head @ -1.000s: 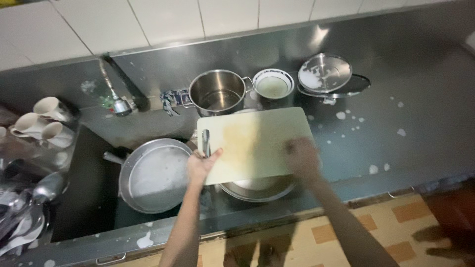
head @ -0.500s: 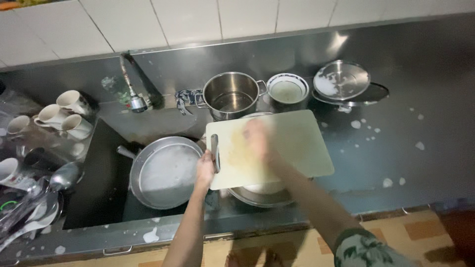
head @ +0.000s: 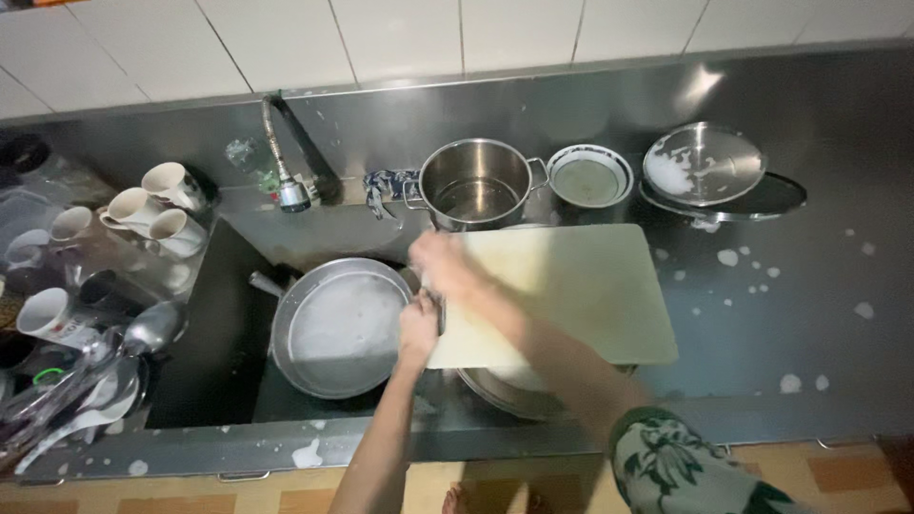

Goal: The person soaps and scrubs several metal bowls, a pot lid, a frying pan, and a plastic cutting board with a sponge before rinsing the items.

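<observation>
Pale rectangular plastic cutting board (head: 571,286) sits propped over the sink's dishes beside a soapy round steel pan (head: 341,328). My left hand (head: 417,328) clamps its edge to steady it; right hand (head: 440,262) presses on top, blurry, grip unclear.

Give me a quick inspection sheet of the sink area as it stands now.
Surface: steel counter, wet, dotted with foam.
Job's things: pale cutting board lying over the sink edge, above a steel dish.
Clutter: soapy pan in the sink; steel pot; small bowl; foamy lid; mugs and ladles on the left.
Hands: left hand grips the board's left edge; right hand presses on the board's top, blurred.
Cables: nothing seen.
Surroundings: faucet, white tiled wall.
</observation>
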